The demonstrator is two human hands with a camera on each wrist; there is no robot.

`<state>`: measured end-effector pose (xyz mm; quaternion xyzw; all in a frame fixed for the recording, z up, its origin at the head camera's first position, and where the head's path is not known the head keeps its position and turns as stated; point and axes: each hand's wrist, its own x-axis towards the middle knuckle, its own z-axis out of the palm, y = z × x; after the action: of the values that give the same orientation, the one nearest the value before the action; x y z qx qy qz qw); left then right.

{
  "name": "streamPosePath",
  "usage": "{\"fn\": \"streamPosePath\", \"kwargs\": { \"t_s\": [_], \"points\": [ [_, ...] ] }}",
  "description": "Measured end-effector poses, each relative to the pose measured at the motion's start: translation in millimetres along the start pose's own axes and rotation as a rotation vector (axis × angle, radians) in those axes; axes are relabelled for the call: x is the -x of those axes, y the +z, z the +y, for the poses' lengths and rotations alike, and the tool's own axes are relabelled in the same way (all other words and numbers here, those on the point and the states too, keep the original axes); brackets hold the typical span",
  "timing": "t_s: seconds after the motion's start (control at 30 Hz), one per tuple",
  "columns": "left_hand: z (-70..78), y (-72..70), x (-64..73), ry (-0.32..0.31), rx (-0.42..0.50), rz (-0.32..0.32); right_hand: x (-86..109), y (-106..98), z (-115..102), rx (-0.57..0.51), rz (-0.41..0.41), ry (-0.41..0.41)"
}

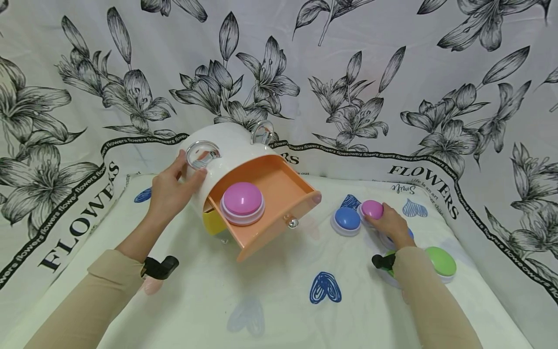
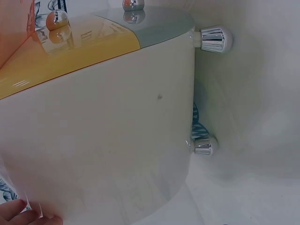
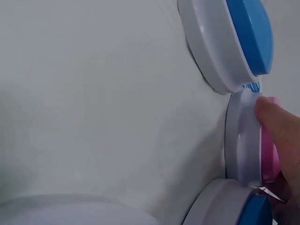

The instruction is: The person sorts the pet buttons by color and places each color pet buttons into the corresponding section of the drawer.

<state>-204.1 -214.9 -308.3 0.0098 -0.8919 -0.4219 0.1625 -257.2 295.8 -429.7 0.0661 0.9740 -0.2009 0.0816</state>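
A white, round-topped mini drawer cabinet (image 1: 235,133) stands left of the middle, its orange drawer (image 1: 287,186) pulled out. Inside the drawer sits a pink push button (image 1: 242,199) with a white base. My left hand (image 1: 174,186) holds the cabinet's upper left side by the clear ring-shaped ear (image 1: 203,154), fingertips (image 2: 28,215) on the white shell in the left wrist view. At the right, my right hand (image 1: 390,223) grips another pink push button (image 1: 372,209), thumb on its rim in the right wrist view. That button stands between two blue ones.
One blue button (image 1: 347,219) is left of the right hand, the other blue button (image 1: 410,233) partly behind it. A green button (image 1: 440,261) lies beside the right forearm, another green one (image 1: 389,261) mostly under it. A flowered cloth (image 1: 348,111) hangs behind.
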Motion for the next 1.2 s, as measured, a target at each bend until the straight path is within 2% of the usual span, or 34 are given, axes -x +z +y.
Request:
{"fn": "streamPosePath", "kwargs": {
  "t_s": [0.2, 0.43, 0.67, 0.9, 1.2],
  "points": [
    [-0.3, 0.0, -0.8, -0.015, 0.000, -0.007, -0.1, 2, -1, -0.015, 0.056, -0.001],
    [0.6, -1.2, 0.6, -0.001, 0.003, -0.002, -1.8, 1, -1, -0.091, 0.140, -0.070],
    [-0.6, 0.3, -1.3, -0.017, 0.003, -0.006, -3.7, -10, -13, -0.095, 0.217, -0.129],
    [-0.5, 0.0, 0.3, -0.009, 0.006, -0.007, -1.6, -28, -32, -0.137, 0.227, -0.210],
    [-1.1, 0.8, -1.1, -0.003, -0.003, 0.001, 2.4, -47, -57, -0.120, 0.233, -0.280]
  ]
}}
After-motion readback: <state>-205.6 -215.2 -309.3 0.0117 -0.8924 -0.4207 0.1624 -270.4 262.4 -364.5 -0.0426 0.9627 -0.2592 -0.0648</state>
